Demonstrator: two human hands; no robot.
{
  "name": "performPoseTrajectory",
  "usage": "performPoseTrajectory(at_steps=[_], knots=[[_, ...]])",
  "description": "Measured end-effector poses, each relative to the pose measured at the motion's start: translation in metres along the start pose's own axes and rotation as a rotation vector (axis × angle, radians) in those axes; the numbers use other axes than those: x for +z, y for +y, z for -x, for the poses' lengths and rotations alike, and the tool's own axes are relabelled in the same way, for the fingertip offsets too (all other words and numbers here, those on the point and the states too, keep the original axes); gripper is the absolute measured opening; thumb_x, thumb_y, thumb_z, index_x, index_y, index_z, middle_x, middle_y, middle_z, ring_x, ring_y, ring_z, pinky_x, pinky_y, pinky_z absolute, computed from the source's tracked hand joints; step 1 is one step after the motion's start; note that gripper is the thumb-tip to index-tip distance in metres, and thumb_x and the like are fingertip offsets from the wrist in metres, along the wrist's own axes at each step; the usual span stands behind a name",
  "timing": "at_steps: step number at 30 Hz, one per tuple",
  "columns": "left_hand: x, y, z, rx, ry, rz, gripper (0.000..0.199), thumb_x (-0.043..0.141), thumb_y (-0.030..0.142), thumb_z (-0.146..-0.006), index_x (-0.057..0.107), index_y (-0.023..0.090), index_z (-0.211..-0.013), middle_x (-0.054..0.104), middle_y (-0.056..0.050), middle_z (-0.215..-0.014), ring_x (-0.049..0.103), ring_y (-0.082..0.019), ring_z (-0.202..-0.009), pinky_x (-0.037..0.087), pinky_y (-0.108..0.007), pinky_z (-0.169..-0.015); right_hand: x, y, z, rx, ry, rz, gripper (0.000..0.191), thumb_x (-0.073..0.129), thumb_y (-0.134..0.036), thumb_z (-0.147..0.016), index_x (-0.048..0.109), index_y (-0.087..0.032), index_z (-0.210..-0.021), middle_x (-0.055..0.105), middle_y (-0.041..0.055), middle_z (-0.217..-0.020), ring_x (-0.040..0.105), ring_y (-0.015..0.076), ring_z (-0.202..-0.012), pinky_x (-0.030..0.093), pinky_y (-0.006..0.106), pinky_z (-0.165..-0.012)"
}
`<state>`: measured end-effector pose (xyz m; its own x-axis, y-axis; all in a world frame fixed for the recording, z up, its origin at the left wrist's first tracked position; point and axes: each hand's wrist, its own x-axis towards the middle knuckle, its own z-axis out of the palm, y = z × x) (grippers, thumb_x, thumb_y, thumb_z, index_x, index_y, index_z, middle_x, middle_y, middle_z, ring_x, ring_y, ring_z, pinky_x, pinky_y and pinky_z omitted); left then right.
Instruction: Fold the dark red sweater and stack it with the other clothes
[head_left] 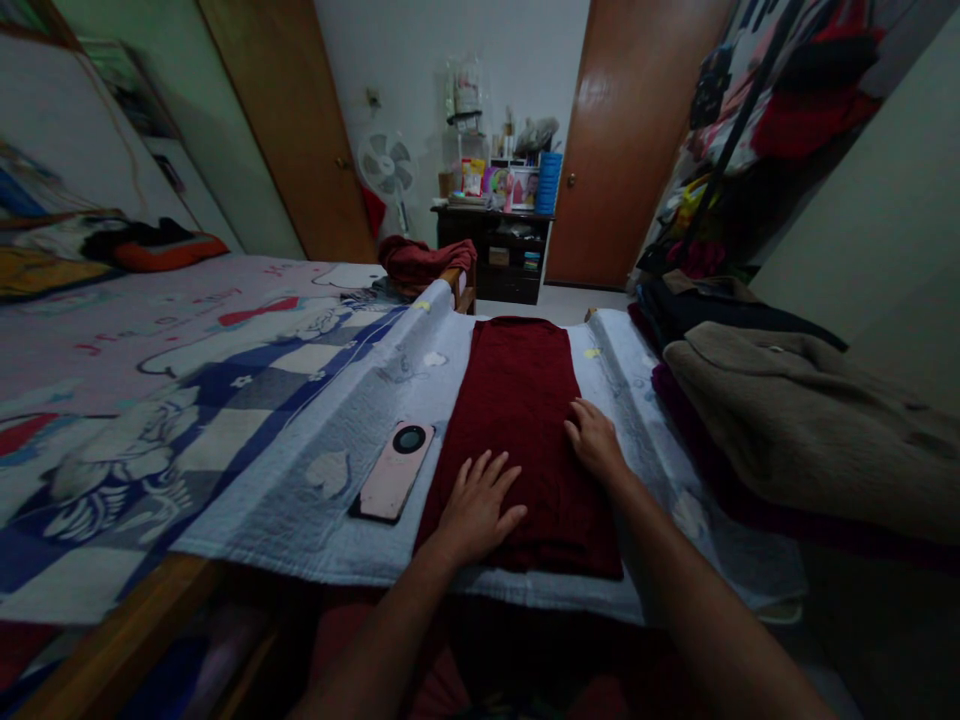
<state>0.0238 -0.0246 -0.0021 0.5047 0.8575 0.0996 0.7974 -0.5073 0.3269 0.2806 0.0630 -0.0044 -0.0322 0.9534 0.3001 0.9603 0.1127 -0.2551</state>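
Lying on the pale blue cloth (285, 535), a phone (390, 482) is near the left hand (478, 508), which rests open, fingers spread, on the dark red garment (521, 390). That garment lies flat and narrow, apparently folded lengthwise already, with slight wrinkles left at the near end. The right hand (598, 442), open with fingers slightly bent, touches its right edge; a brown coat (810, 425) lies beyond.

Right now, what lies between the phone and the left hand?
The head view shows a strip of pale blue cloth, then dark red fabric, on which the left hand rests.
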Motion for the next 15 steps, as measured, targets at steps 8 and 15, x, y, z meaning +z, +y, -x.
performPoseTrajectory(at_steps=[8, 15], knots=[[0.0, 0.002, 0.0, -0.013, 0.009, -0.002, 0.057, 0.051, 0.05, -0.09, 0.04, 0.029, -0.142, 0.031, -0.003, -0.155, 0.021, -0.029, -0.144, 0.017, -0.054, -0.117, 0.007, -0.02, -0.003, -0.002, -0.305, 0.059, 0.055, 0.036, -0.046, -0.096, 0.04, -0.016, -0.143, 0.034, 0.0114, -0.153, 0.027, 0.0278, -0.142, 0.022, 0.05, -0.112], [-0.01, -0.003, 0.008, -0.007, 0.113, 0.034, 0.047, 0.045, 0.038, -0.095, 0.044, 0.021, -0.138, 0.04, -0.008, -0.15, 0.032, -0.022, -0.14, 0.02, -0.049, -0.117, 0.0, -0.052, -0.011, -0.093, -0.193, 0.059, 0.05, 0.034, -0.037, -0.098, 0.037, -0.019, -0.144, 0.03, 0.0091, -0.155, 0.021, 0.0232, -0.144, 0.012, 0.052, -0.115]])
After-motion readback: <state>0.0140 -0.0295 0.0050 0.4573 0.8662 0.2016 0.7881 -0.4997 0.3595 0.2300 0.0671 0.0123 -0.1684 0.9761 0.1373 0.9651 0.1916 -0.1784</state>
